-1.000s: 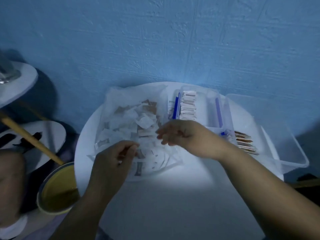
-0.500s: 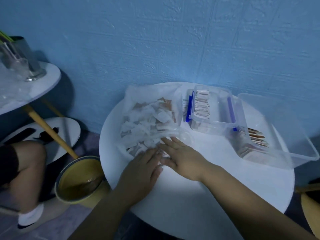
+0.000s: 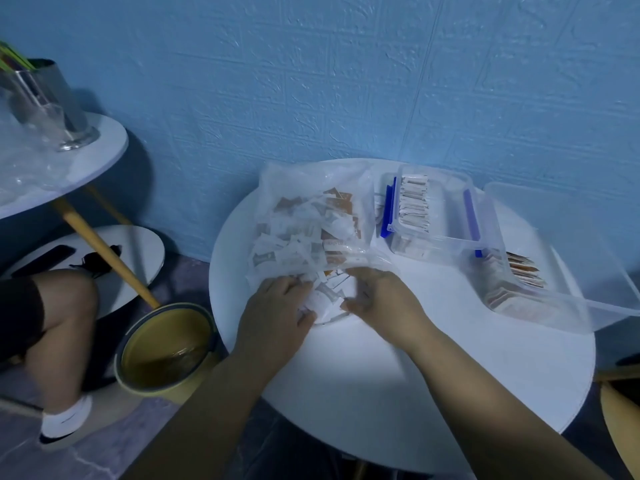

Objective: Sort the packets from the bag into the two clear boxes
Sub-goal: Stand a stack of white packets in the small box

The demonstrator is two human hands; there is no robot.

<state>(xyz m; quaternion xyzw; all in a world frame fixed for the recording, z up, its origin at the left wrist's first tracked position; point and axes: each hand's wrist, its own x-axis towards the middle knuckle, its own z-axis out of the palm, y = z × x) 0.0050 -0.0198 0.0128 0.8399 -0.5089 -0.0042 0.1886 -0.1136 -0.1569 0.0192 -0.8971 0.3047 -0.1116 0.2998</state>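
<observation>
With my left hand (image 3: 277, 317) and right hand (image 3: 384, 299) curling their fingers round loose packets (image 3: 329, 294) at the bag (image 3: 304, 188) mouth on the counter (image 3: 415, 375), I'd lift only a few, checking colour before choosing the clipped box (image 3: 450, 244) or the larger box (image 3: 588, 304).

Clear bag (image 3: 311, 188) of white and brown packets (image 3: 298, 244), blue-clipped box (image 3: 446, 216) just beside, larger box (image 3: 571, 271) rightmost, both part-filled.

The clear box (image 3: 568, 230) at the frame's right is cut by the edge; print on the packets (image 3: 298, 244) cannot be read.
</observation>
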